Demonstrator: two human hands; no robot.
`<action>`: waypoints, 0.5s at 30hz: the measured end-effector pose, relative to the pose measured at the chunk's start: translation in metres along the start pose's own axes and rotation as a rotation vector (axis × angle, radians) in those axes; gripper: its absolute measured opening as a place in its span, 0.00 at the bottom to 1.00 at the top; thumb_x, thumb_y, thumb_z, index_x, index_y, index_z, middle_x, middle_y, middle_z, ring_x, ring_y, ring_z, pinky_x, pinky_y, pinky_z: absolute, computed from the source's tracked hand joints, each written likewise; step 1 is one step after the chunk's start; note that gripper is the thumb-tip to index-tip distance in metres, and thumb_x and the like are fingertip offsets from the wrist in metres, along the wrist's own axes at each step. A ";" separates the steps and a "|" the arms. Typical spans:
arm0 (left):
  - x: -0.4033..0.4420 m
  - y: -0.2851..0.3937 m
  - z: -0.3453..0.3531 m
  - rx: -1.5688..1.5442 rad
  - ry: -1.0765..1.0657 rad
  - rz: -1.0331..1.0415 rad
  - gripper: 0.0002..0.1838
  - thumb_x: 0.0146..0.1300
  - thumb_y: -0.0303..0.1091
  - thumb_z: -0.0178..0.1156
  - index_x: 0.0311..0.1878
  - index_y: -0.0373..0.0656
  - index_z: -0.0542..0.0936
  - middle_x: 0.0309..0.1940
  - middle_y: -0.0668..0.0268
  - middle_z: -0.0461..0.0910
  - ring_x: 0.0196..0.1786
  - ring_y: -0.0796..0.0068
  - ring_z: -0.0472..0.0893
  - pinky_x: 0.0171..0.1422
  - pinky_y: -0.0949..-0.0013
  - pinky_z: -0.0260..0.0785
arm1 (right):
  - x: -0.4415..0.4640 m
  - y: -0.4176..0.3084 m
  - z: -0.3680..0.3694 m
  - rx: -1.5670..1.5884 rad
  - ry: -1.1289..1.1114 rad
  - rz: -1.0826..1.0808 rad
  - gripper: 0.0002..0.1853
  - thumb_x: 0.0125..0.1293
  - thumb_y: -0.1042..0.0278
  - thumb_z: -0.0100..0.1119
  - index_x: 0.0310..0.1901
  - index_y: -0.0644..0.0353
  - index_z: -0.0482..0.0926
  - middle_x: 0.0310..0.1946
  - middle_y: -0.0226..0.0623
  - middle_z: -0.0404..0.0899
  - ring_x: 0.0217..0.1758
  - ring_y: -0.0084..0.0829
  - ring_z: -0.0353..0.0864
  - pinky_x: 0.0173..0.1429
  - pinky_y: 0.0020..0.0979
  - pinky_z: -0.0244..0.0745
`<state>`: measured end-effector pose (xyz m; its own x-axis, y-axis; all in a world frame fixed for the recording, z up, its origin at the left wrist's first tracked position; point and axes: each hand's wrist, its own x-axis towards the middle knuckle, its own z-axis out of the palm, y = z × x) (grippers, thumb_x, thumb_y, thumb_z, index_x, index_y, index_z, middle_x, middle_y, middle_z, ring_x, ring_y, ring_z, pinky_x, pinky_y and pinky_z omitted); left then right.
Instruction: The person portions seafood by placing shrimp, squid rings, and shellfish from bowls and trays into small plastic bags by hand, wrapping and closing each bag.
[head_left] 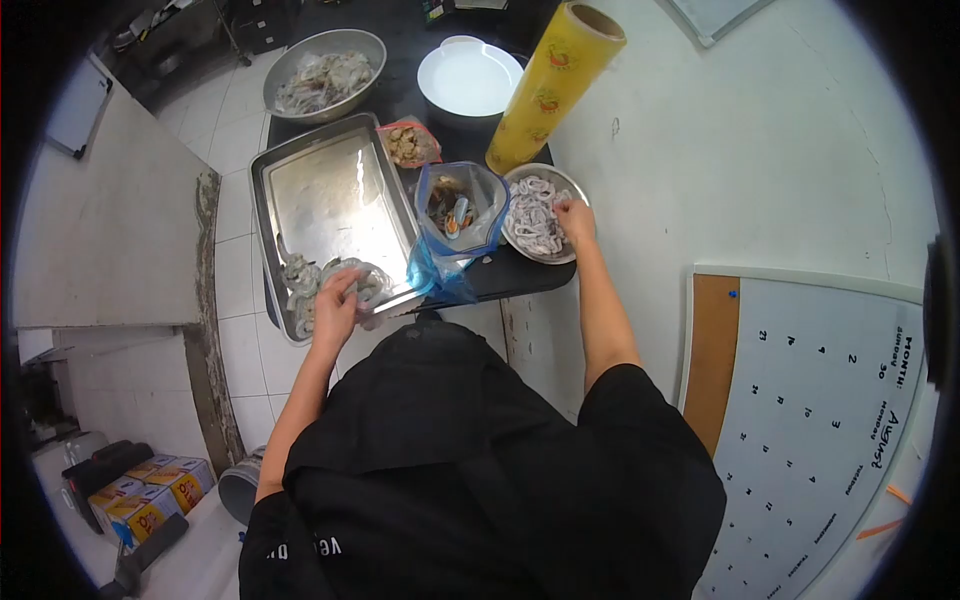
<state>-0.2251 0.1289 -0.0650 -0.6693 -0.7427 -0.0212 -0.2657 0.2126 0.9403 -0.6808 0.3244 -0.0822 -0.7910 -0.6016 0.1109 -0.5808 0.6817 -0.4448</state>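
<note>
My left hand (338, 303) is at the near left corner of a metal tray (335, 190), its fingers closed on a clear plastic bag (372, 284). Greyish, shiny pieces, perhaps shrimp (300, 280), lie beside it in that corner. Over on the right, my right hand (574, 219) reaches into a round metal bowl (566, 258) of sliced squid rings (532, 215). Its fingertips are pinched together at the rings. Between the hands stands an opened zip bag (488, 225) with mussels (458, 216) inside.
A tall yellow roll of wrap (550, 90) stands behind the squid bowl. Further back are a white dish (468, 75), a large metal bowl of seafood (325, 80) and a small bag of tan pieces (408, 144). A wall with a calendar board (800, 400) borders the right.
</note>
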 end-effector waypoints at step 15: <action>-0.002 0.021 0.022 -0.126 -0.012 -0.290 0.22 0.54 0.15 0.48 0.54 0.32 0.76 0.59 0.52 0.69 0.61 0.61 0.72 0.62 0.68 0.67 | 0.036 0.035 0.045 -0.077 0.023 -0.021 0.10 0.57 0.71 0.54 0.41 0.59 0.79 0.42 0.47 0.78 0.49 0.48 0.77 0.51 0.44 0.74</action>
<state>-0.2443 0.1489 -0.0524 -0.5864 -0.7532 -0.2980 -0.3589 -0.0881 0.9292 -0.7206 0.3077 -0.1340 -0.7820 -0.6072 0.1405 -0.6099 0.6993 -0.3728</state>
